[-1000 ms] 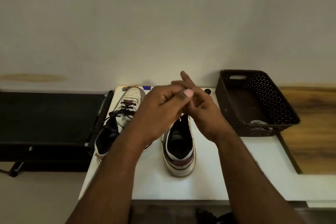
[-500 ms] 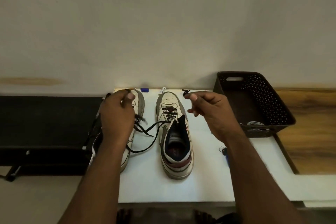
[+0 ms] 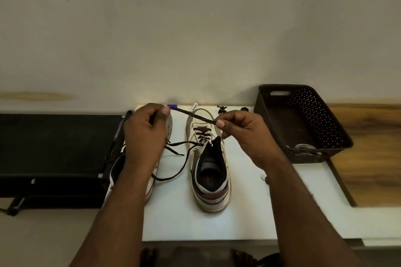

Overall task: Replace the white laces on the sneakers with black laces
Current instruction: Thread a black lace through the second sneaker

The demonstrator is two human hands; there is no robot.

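- Both forearms reach forward over the white table (image 3: 249,212), wrists raised above the shoes.
- The right sneaker (image 3: 209,165) stands between the arms, partly laced in black; the left sneaker (image 3: 152,182) lies mostly hidden under the left arm.
- The left hand (image 3: 145,132) and right hand (image 3: 243,134) each pinch the black lace (image 3: 192,115), stretched taut between them over the sneakers' toes.
- A dark perforated basket (image 3: 325,119) sits to the far right.
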